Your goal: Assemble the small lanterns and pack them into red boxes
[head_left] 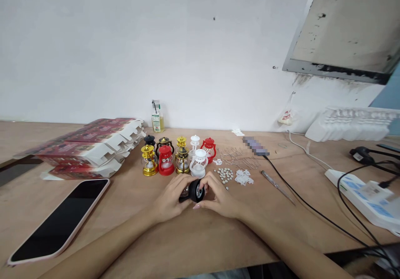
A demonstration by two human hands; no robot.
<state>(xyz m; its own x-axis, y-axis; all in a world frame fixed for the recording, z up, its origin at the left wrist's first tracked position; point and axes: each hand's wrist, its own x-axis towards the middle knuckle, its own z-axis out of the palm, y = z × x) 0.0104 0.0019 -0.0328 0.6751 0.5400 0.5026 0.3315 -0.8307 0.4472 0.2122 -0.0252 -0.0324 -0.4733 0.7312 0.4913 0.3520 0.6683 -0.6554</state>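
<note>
My left hand is wrapped round a small black lantern, which lies on its side with its round base turned to the right. The fingers of my right hand curl against that base, with the thumb lower down. Whether something small is between these fingertips is hidden. Just beyond my hands stand several miniature lanterns, among them a red lantern, a white lantern and a gold lantern. Right of them lie silver button cells, small white plastic pieces and bent metal wires.
A screwdriver lies right, beside a black cable. A power strip sits far right. At left are a phone and stacked red cartons. A bottle stands by the wall, white trays at back right.
</note>
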